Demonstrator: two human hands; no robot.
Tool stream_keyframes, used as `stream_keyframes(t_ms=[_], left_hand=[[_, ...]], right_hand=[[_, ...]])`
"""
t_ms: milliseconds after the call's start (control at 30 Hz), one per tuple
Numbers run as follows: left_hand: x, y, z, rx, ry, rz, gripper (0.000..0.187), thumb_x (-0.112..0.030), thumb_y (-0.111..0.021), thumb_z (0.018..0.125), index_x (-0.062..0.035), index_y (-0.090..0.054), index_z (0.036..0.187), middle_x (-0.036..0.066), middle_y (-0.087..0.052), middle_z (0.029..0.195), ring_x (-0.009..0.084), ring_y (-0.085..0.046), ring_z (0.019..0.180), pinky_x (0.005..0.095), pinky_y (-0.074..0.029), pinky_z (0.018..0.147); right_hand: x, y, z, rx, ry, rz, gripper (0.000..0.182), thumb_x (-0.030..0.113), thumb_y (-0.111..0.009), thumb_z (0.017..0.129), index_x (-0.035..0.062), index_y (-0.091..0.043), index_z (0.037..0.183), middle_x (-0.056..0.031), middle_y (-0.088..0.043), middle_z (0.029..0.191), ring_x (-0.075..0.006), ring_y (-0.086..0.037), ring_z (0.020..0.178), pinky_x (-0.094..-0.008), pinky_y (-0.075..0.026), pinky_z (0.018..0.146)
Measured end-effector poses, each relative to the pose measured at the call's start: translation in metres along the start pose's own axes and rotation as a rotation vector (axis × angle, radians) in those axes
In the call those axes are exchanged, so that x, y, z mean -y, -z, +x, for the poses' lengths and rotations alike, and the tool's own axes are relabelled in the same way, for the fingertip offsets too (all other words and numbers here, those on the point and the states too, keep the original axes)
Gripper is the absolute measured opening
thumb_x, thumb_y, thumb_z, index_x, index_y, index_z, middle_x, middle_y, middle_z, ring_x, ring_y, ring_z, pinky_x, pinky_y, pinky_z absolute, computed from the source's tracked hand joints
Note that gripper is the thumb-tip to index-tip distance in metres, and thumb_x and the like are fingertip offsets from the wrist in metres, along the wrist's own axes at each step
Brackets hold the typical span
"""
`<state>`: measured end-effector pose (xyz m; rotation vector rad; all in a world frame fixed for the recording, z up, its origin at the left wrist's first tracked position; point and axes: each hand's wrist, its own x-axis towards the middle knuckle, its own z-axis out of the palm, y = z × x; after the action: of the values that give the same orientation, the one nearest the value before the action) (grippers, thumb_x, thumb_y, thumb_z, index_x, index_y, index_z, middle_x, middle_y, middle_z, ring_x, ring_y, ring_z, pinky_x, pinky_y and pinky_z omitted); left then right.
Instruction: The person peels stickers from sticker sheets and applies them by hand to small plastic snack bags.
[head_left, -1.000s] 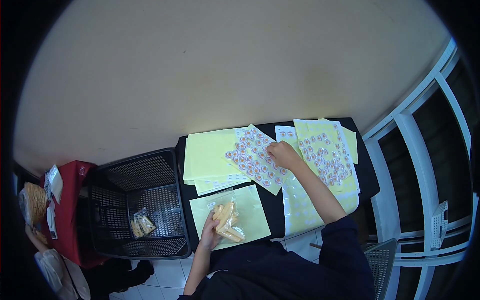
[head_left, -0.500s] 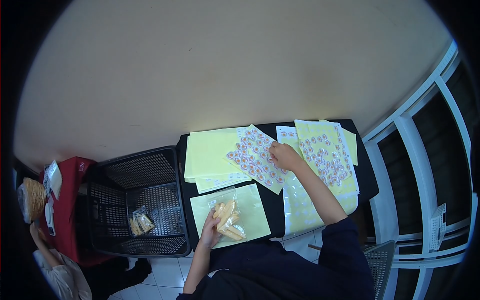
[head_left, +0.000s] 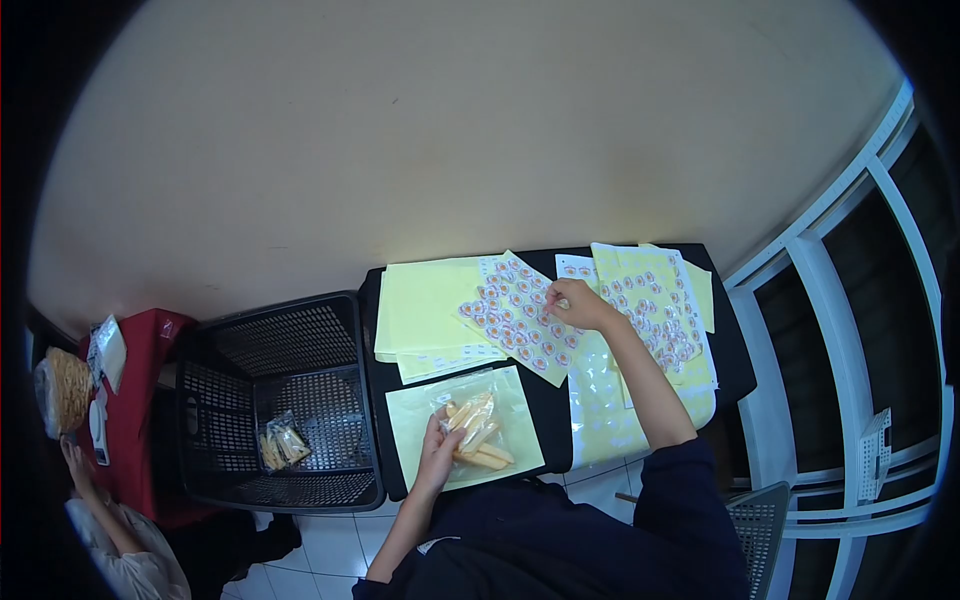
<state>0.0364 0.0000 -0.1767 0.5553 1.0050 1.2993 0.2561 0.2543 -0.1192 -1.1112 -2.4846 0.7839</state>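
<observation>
My left hand (head_left: 436,458) is closed on a clear plastic bag (head_left: 482,432) of pale yellow stick-shaped pieces. The bag lies tilted over a light yellow sheet (head_left: 410,412) near the table's front edge. Farther back, my right hand (head_left: 580,304) has its fingers pinched together at the right side of a slanted sticker sheet (head_left: 515,312) covered in small round labels with orange centres. Whatever is between those fingertips is too small to make out. Another sticker sheet (head_left: 645,310) lies to the right, partly behind my right forearm.
Yellow sheets (head_left: 425,300) lie at the table's back left. On the left stands a black crate (head_left: 370,400) containing bagged pieces (head_left: 284,443). Beyond it, another person's hand (head_left: 78,465) is by a red-covered table (head_left: 140,400) with a woven basket (head_left: 68,390). A wall rises behind.
My left hand has moved slightly right, turning the bag so its pieces lie more slanted. My right hand has shifted a little right on the sticker sheet, its fingers still pinched.
</observation>
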Motion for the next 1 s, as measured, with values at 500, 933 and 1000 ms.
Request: stream_keyframes(t_ms=[500, 933, 1000], left_hand=[[-0.068, -0.037, 0.013, 0.191, -0.111, 0.195, 0.04, -0.016, -0.042, 0.089, -0.0004, -0.033, 0.125, 0.008, -0.054, 0.102, 0.0093, -0.052, 0.09, 0.0216, -0.04, 0.079], [-0.077, -0.034, -0.006, 0.304, -0.1, 0.365, 0.039, -0.021, -0.042, 0.089, 0.001, -0.038, 0.122, 0.008, -0.057, 0.093, 0.0084, -0.054, 0.083, 0.0208, -0.041, 0.073], [-0.076, -0.034, -0.009, 0.305, -0.11, 0.367, 0.039, -0.021, -0.043, 0.089, 0.0008, -0.038, 0.122, 0.008, -0.057, 0.093, 0.0084, -0.054, 0.083, 0.0208, -0.041, 0.073]], right_hand=[[0.158, 0.013, -0.049, 0.201, 0.269, -0.002, 0.018, 0.016, -0.049, 0.079, 0.0107, -0.056, 0.095, -0.0014, -0.058, 0.079, -0.0196, -0.046, 0.096, -0.0352, -0.023, 0.087], [0.185, 0.004, -0.059, 0.349, 0.279, -0.03, 0.039, 0.017, -0.057, 0.076, 0.0095, -0.046, 0.113, -0.0009, -0.058, 0.075, -0.0167, -0.05, 0.085, -0.0371, -0.022, 0.084], [0.186, 0.001, -0.06, 0.328, 0.294, -0.043, 0.039, 0.017, -0.057, 0.076, 0.0093, -0.046, 0.113, -0.0008, -0.058, 0.075, -0.0169, -0.049, 0.085, -0.0376, -0.022, 0.085]])
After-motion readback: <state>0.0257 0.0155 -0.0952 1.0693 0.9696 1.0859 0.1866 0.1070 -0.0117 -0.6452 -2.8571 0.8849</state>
